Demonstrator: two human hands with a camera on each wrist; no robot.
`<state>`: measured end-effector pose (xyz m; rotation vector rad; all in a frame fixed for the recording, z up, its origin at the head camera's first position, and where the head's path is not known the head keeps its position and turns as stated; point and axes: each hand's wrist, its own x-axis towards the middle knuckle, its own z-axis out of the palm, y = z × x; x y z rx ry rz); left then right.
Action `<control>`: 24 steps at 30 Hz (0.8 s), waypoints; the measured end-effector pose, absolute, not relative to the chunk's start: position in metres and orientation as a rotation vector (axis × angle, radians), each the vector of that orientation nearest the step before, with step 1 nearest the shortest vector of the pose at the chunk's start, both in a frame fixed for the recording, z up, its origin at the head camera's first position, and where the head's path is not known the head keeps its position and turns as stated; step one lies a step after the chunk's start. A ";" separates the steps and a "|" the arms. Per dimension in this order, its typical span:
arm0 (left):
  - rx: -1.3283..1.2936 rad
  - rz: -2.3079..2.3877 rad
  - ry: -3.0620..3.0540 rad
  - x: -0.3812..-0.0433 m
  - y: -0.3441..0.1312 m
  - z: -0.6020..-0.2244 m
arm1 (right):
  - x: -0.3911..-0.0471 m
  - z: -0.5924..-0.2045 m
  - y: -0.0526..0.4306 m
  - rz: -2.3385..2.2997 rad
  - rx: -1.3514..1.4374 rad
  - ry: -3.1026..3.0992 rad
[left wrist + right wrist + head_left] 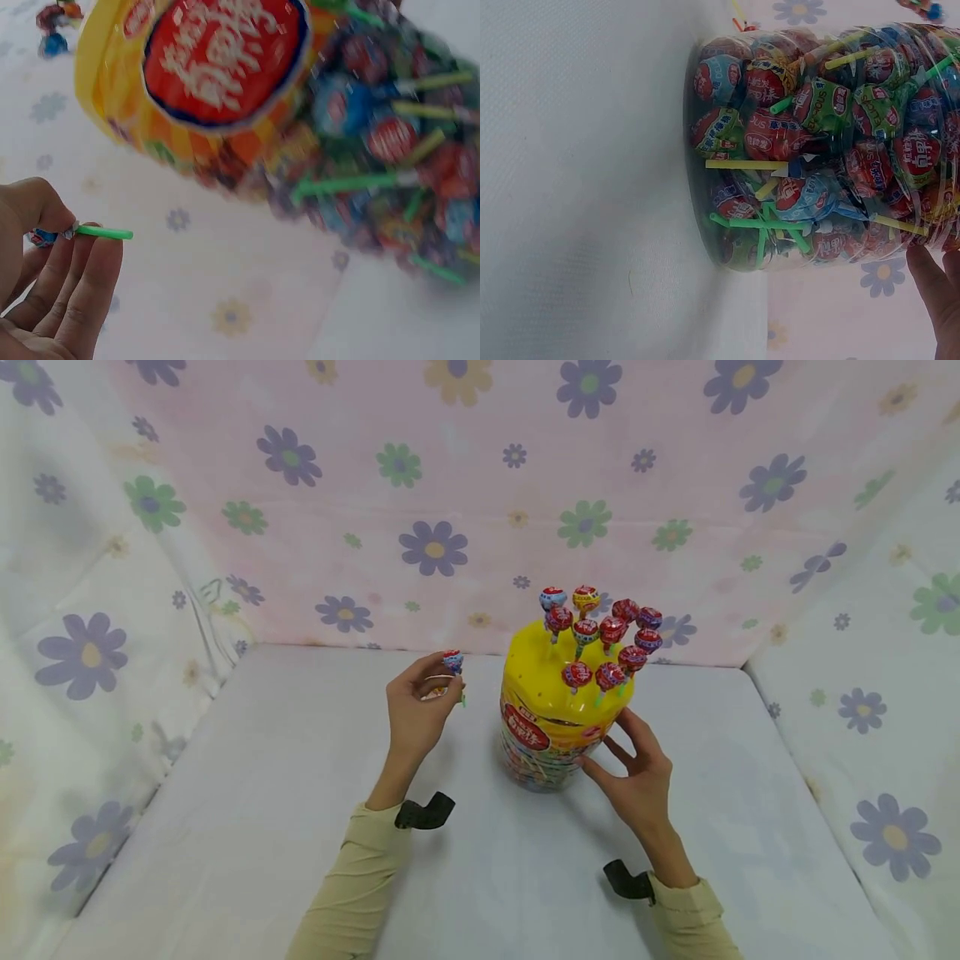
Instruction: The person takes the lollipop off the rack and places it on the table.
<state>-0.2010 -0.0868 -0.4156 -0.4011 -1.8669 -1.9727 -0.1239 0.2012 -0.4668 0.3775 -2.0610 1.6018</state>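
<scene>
A lollipop (453,662) in a blue and red wrapper is pinched between the thumb and fingers of my left hand (420,706), left of the jar. Its green stick (105,233) sticks out past the fingertips in the left wrist view. A small yellow and white patch shows between those fingers in the head view. My right hand (641,772) holds the right side of a candy jar (536,764), thumb at its front and fingers near the lid's edge. Several wrapped lollipops (577,675) stand upright in the yellow lid (528,672), heads up, mostly toward its right and back.
Many wrapped lollipops (772,135) fill the clear jar body. The jar stands on a white-covered table (285,760). Flower-print cloth (495,493) hangs behind the table and at both sides. Black wrist mounts (425,811) sit at both cuffs.
</scene>
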 end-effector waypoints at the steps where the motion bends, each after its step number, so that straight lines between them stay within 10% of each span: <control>1: -0.386 -1.984 -1.881 -0.202 -0.091 -0.420 | -0.124 -0.466 0.201 1.597 0.381 -2.061; 24: 0.107 -2.010 -2.264 -0.238 -0.157 -0.503 | -0.125 -0.467 0.203 1.615 0.385 -2.071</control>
